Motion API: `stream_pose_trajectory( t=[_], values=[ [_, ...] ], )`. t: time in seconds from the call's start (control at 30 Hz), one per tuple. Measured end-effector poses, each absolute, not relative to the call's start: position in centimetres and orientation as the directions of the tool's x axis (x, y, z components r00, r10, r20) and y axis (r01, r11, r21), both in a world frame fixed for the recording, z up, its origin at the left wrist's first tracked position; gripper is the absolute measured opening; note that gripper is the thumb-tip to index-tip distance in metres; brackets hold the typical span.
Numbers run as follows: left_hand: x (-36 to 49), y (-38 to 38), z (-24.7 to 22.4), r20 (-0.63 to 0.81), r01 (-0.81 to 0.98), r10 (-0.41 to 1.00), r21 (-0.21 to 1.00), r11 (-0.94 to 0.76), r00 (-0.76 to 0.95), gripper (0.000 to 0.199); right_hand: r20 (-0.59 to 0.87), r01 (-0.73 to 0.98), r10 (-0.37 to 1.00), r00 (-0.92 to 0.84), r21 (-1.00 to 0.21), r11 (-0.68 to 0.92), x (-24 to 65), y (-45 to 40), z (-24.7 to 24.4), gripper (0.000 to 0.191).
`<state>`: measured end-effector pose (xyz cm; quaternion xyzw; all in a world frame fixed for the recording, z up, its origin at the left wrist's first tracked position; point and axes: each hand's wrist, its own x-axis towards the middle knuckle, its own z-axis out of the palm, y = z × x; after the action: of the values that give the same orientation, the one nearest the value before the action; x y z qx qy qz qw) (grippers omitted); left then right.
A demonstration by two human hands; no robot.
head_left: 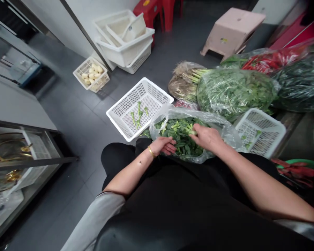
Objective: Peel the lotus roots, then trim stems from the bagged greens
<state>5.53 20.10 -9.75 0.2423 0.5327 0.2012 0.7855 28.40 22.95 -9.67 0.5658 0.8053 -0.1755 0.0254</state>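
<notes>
A clear plastic bag (pixel 225 130) of leafy greens (pixel 184 143) lies open in front of my lap. My right hand (pixel 208 138) is closed over the greens, with pale green vegetable stems (pixel 192 132) between thumb and fingers. At the bag's near left side, my left hand (pixel 165 145) has its fingers stretched out over the leaves and holds nothing; a gold bracelet circles that wrist. Just beyond the bag, a white perforated basket (pixel 117 104) contains several short green stem pieces (pixel 139 113). To the right, another white basket (pixel 270 139) has a few leaf scraps in it.
Bagged greens (pixel 232 89), rooted stalks (pixel 184 83) and red peppers (pixel 274 61) are piled at right. Farther back stand a pink stool (pixel 232 31), stacked white bins (pixel 122 52) and a small basket (pixel 102 83) of pale roots. A metal shelf (pixel 34 162) is at left.
</notes>
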Motion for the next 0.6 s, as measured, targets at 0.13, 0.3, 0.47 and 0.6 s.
stream_pose_trajectory(
  t=[0.13, 0.3, 0.47, 0.6],
  values=[
    [6.0, 19.2, -9.7, -0.655, -0.366, 0.715, 0.621, 0.693, 0.242, 0.041, 0.106, 0.591, 0.742, -0.661, -0.536, 0.603, 23.4, 18.2, -7.1, 0.022],
    [3.7, 17.0, -8.2, -0.514, -0.421, 0.826, 0.713, 0.561, 0.23, 0.043, -0.157, 0.443, 0.795, -0.586, -0.884, 0.152, 21.2, 19.8, -8.3, 0.033],
    [2.7, 16.7, -8.1, -0.502, -0.318, 0.86, 0.803, 0.504, 0.094, 0.05, -0.348, 0.53, 0.814, -0.466, -0.846, -0.058, 18.0, 22.6, -8.0, 0.042],
    [1.0, 18.4, -9.2, -0.562, -0.411, 0.781, 0.802, 0.434, -0.272, 0.044, -0.017, 0.574, 0.83, -0.558, -0.73, 0.371, 14.5, 18.5, -7.0, 0.042]
  ],
)
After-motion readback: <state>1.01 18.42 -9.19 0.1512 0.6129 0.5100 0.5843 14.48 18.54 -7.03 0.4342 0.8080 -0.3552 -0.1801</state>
